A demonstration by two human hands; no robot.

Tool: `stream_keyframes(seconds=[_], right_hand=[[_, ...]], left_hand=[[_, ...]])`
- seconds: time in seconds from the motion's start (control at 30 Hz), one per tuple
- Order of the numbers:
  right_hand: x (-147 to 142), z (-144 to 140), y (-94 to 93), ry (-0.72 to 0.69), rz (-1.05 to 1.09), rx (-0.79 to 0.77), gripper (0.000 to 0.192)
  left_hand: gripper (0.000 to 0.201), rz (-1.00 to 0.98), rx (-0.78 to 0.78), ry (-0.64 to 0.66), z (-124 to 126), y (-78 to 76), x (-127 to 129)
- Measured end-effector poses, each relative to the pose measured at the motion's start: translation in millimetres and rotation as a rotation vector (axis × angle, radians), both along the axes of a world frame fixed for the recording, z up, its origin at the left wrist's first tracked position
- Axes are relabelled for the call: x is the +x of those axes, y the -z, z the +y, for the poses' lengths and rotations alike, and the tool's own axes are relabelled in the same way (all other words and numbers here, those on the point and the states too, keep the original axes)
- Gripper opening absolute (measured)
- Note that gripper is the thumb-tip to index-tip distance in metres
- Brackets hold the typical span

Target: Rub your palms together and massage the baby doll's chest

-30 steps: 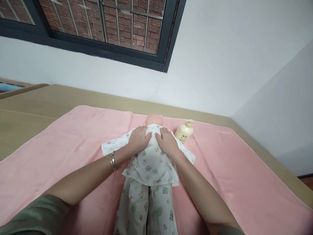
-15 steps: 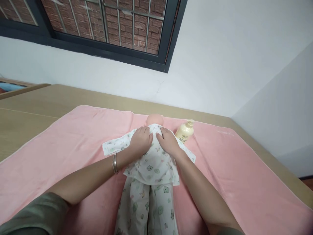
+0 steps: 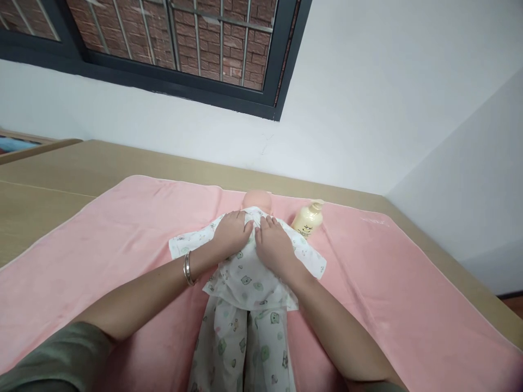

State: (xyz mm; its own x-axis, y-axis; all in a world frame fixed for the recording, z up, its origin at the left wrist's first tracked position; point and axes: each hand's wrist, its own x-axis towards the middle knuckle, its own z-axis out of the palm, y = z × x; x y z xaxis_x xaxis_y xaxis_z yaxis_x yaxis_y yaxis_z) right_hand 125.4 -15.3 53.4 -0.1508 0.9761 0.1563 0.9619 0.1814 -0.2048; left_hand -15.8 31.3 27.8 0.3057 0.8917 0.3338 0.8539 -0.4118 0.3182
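Hands flat, fingers apart, left hand (image 3: 232, 235) & right hand (image 3: 273, 246) pressing doll's top (image 3: 249, 272), holding nothing

At the centre of the frame a baby doll in a white cotton outfit printed with small green animals (image 3: 249, 277) lies face down on a pink terry towel (image 3: 122, 234) spread over the light wooden bench (image 3: 49, 174). The left hand (image 3: 232, 233) and right hand (image 3: 273, 246) lie flat on its upper back, thumbs nearly touching, grip slack. A cream plastic pump bottle (image 3: 308, 219) lies just right of the doll's bare head (image 3: 257, 199). A silver bangle (image 3: 188, 268) circles the left wrist.
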Motion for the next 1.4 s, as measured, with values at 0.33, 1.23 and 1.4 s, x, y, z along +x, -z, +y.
stream_keyframes(seconds=[0.33, 1.23, 1.4], right_hand=[[11, 19, 0.5, 0.079, 0.027, -0.035, 0.055], [13, 14, -2.7, -0.018, 0.118, -0.037, 0.056], [19, 26, 4.3, -0.018, 0.149, 0.000, 0.054]], left_hand=[[0.038, 0.019, 0.117, 0.023, -11, 6.8, 4], [0.024, -0.033, 0.025, 0.003, -4, 1.9, 4], [0.025, -0.045, 0.037, 0.003, -3, 6.0, 5]])
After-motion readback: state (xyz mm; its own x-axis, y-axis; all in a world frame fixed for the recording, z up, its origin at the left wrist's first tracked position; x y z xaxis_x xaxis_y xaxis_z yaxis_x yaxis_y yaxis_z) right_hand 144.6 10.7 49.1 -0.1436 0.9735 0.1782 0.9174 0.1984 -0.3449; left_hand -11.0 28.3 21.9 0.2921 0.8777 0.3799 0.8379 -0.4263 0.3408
